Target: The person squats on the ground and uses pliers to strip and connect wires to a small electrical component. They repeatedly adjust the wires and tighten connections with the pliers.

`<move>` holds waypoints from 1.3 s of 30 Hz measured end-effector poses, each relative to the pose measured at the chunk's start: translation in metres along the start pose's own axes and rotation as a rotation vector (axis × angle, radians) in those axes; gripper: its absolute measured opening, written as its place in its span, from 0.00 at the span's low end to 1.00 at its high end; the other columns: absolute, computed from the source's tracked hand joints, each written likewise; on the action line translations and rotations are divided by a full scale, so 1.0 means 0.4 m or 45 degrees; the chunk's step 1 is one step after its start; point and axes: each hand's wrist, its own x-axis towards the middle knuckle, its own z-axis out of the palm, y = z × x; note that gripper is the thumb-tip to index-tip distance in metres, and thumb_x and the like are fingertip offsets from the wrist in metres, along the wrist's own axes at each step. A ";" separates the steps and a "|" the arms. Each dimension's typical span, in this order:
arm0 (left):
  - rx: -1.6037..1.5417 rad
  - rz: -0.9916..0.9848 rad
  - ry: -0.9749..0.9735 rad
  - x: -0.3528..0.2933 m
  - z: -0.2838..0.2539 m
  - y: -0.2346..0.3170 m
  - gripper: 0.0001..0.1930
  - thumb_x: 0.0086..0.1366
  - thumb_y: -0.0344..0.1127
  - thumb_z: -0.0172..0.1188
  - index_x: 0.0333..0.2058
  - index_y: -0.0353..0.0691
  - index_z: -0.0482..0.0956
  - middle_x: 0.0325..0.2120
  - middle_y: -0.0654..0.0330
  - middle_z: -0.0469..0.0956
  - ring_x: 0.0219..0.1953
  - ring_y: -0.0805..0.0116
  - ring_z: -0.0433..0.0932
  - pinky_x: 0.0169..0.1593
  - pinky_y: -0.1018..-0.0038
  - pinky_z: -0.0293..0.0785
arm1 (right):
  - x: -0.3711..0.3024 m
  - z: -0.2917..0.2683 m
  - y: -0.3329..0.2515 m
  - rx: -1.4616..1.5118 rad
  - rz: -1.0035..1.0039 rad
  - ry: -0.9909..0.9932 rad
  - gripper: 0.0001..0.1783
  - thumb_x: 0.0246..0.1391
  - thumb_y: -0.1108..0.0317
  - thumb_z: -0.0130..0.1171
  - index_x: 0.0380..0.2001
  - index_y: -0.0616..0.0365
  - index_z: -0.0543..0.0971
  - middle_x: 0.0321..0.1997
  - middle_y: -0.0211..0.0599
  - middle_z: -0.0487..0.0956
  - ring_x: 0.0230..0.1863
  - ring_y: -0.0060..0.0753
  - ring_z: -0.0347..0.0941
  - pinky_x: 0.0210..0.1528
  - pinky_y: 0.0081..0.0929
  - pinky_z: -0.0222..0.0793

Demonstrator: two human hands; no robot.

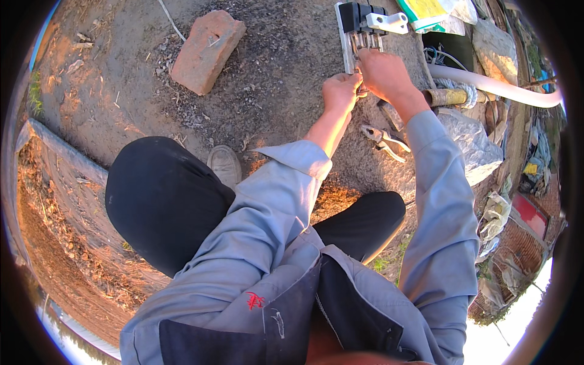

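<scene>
An electrical knife switch (348,56) lies on the ground at the top, right of centre. It has a pale base, black blocks, metal strips and a white handle (387,23). At its near end, my left hand (340,93) is closed in a pinch, fingertips meeting those of the other hand. My right hand (387,74) curls over the metal strips from the right, its fingers closed too. A small dark piece shows between the fingertips, but the fingers hide what it is. Pliers (384,142) with pale handles rest on the ground below my right wrist.
A reddish brick (208,52) lies on the ground at upper left. To the right are a thick pale hose (496,84), a bamboo pole (450,97) tied with rope, and a plastic sheet (468,143). My shoe (224,166) is planted left of my forearms.
</scene>
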 end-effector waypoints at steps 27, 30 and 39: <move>0.021 -0.004 0.043 -0.010 0.001 0.004 0.11 0.65 0.36 0.67 0.29 0.33 0.80 0.24 0.58 0.82 0.23 0.71 0.79 0.27 0.76 0.73 | 0.008 -0.005 0.004 0.172 0.190 -0.155 0.15 0.60 0.54 0.54 0.40 0.53 0.80 0.37 0.47 0.83 0.42 0.54 0.79 0.44 0.49 0.74; 0.052 -0.005 0.038 -0.010 -0.001 0.001 0.11 0.64 0.37 0.68 0.29 0.34 0.80 0.24 0.59 0.82 0.23 0.72 0.79 0.27 0.76 0.72 | 0.011 0.005 0.003 0.203 0.255 -0.150 0.18 0.57 0.54 0.52 0.38 0.54 0.83 0.36 0.45 0.84 0.42 0.53 0.80 0.46 0.48 0.75; 0.031 0.008 0.001 0.012 -0.011 -0.022 0.10 0.65 0.37 0.68 0.31 0.36 0.81 0.26 0.61 0.83 0.25 0.73 0.80 0.28 0.76 0.72 | -0.005 -0.031 0.060 0.515 0.359 -0.020 0.24 0.58 0.46 0.59 0.45 0.55 0.83 0.39 0.50 0.83 0.44 0.53 0.80 0.46 0.45 0.73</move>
